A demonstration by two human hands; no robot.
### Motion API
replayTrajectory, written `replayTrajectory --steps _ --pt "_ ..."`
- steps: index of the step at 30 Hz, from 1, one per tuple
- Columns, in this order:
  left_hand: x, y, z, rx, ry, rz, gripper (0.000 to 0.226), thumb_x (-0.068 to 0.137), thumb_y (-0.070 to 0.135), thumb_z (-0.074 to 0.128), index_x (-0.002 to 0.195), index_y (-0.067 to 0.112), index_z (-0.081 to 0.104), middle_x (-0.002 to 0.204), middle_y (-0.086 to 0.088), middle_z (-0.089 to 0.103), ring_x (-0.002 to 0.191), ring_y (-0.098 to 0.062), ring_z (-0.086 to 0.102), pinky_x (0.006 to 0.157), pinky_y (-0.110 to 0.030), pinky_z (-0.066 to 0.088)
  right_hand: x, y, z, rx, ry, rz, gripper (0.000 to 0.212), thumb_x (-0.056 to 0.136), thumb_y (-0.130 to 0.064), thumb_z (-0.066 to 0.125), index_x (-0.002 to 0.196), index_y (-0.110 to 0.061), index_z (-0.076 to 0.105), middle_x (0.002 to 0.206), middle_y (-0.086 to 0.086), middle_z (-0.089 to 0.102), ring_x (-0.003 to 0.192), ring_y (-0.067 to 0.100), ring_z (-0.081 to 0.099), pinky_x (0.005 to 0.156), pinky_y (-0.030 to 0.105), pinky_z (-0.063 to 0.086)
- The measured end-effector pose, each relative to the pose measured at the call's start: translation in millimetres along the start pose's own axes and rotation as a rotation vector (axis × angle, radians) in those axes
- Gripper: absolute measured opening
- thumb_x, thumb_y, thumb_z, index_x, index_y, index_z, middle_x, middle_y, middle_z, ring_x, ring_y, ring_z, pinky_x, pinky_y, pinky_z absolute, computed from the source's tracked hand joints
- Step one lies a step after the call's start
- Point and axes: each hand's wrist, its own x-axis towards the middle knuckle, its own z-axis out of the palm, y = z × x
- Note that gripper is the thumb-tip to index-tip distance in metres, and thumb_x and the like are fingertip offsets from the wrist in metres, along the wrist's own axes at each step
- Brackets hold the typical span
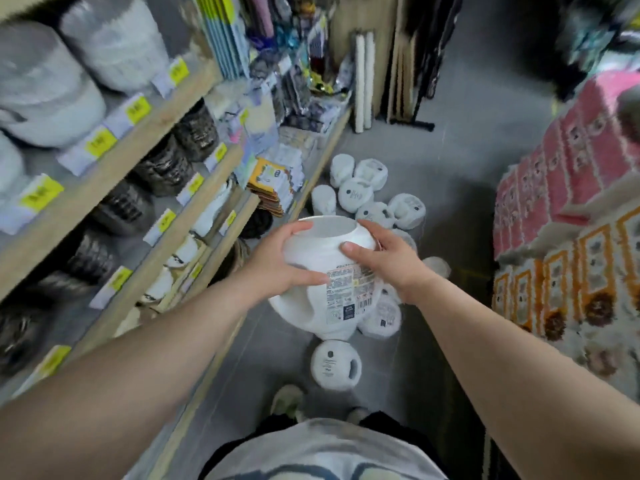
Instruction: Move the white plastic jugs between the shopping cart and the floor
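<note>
Item: one white plastic jug [322, 258], held in the air in front of the person, directly above a cluster of like jugs on the floor [367, 195]. Left hand [277, 265]: clamped on the jug's upper left side, fingers hooked over the rim, thumb laid across the front. Right hand [384, 258]: clamped on the upper right side, thumb pressed to the front, fingers wrapped round behind. Hazards, as I judge them: the wall is smooth and rounded and both grips sit high near the mouth, so the body could swing or slip out if one hand lets go early. A drop would land on the jugs beneath and scatter them. One stray jug [334, 364] lies just ahead of the shoes [287, 400], a likely kick or trip on a careless step forward. Shelves [138, 140] on the left and stacked packs [571, 168] on the right leave a narrow lane, so an elbow may catch goods. Shopping cart: not in view, so which way this jug is travelling cannot be told. Appearance: bulbous, glossy white, wide open mouth with no cap showing, a moulded handle hole low on the left side, and a printed label [349, 292] with small text and a barcode on the front. The wording is too blurred to read.
</note>
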Motion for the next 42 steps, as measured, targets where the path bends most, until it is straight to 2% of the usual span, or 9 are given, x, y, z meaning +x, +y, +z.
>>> replayTrajectory --steps 5,10,15,21,26,30,36,39,42 --pt "-57.5 5.7 -2.0 -0.056 0.331 -0.097 0.084 0.031 0.056 0.085 0.107 0.064 0.049 0.135 0.011 0.044 0.121 -0.013 0.047 0.102 -0.04 0.045 4.7 -28.1 14.8 -0.122 -0.261 -0.107 0.05 0.073 -0.031 0.083 0.118 -0.03 0.062 0.099 -0.017 0.071 0.092 0.001 0.068 0.08 0.023 0.057" --pt "-136.2 2.1 0.3 -0.134 0.597 -0.194 0.086 0.046 0.031 0.095 0.118 0.048 0.053 0.132 0.007 0.046 0.117 -0.014 0.048 0.088 -0.029 0.045 -10.7 -43.6 56.2 -0.229 -0.542 -0.149 0.041 0.075 -0.025 0.082 0.111 -0.035 0.064 0.1 -0.014 0.072 0.096 0.006 0.068 0.086 0.03 0.055" --pt "-236.0 -17.3 4.8 -0.167 0.82 -0.305 0.091 0.037 0.039 0.095 0.117 0.053 0.054 0.129 0.01 0.052 0.116 -0.013 0.052 0.094 -0.028 0.047 -54.7 -37.1 123.9 -0.33 -0.778 -0.184 0.095 0.048 -0.058 0.088 0.132 -0.027 0.056 0.125 -0.005 0.063 0.112 0.014 0.062 0.096 0.041 0.052" --pt "-377.9 -42.5 26.9 -0.209 1.091 -0.406 0.082 0.05 0.021 0.095 0.119 0.041 0.055 0.119 0.012 0.055 0.108 -0.007 0.053 0.072 -0.004 0.04 -146.6 -10.8 219.0 -0.474 -1.015 -0.259 0.074 0.067 -0.036 0.085 0.134 -0.028 0.055 0.125 -0.007 0.057 0.113 0.013 0.057 0.1 0.04 0.05" --pt "-508.0 -64.7 60.6 -0.286 1.322 -0.537 0.086 0.034 0.046 0.094 0.11 0.055 0.057 0.126 0.004 0.056 0.116 -0.017 0.055 0.096 -0.037 0.05 -251.5 26.1 294.5 -0.596 -1.266 -0.308 0.077 0.071 -0.037 0.082 0.14 -0.032 0.048 0.124 -0.01 0.049 0.112 0.01 0.052 0.098 0.031 0.046" --pt "-604.1 -72.5 92.2 -0.315 1.464 -0.632 0.087 0.029 0.056 0.091 0.108 0.059 0.055 0.128 0.002 0.054 0.117 -0.02 0.056 0.094 -0.048 0.052 -337.0 58.5 344.2 -0.645 -1.453 -0.312 0.08 0.072 -0.035 0.082 0.143 -0.029 0.045 0.127 -0.01 0.048 0.114 0.009 0.052 0.103 0.033 0.045" --pt "-724.4 -74.8 134.5 -0.297 1.671 -0.78 0.085 0.031 0.051 0.091 0.108 0.056 0.056 0.124 0.0 0.057 0.112 -0.02 0.058 0.093 -0.047 0.052 -453.7 111.5 412.8 -0.634 -1.706 -0.209 0.08 0.065 -0.028 0.087 0.137 -0.024 0.051 0.126 -0.003 0.058 0.111 0.016 0.061 0.1 0.042 0.05" --pt "-772.0 -79.0 150.3 -0.325 1.775 -0.854 0.087 0.031 0.05 0.09 0.111 0.052 0.056 0.12 -0.001 0.057 0.097 -0.017 0.059 0.078 -0.035 0.051 -505.9 135.1 446.8 -0.684 -1.81 -0.196 0.1 0.047 -0.046 0.088 0.138 -0.027 0.05 0.129 -0.003 0.059 0.113 0.015 0.061 0.101 0.042 0.049" --pt "-820.7 -91.1 156.2 -0.327 1.877 -0.911 0.088 0.031 0.05 0.089 0.112 0.049 0.058 0.117 -0.003 0.057 0.088 -0.017 0.055 0.068 -0.031 0.046 -556.3 159.2 488.9 -0.714 -1.914 -0.179 0.093 0.055 -0.037 0.09 0.138 -0.026 0.049 0.131 -0.003 0.057 0.115 0.015 0.058 0.104 0.043 0.046"
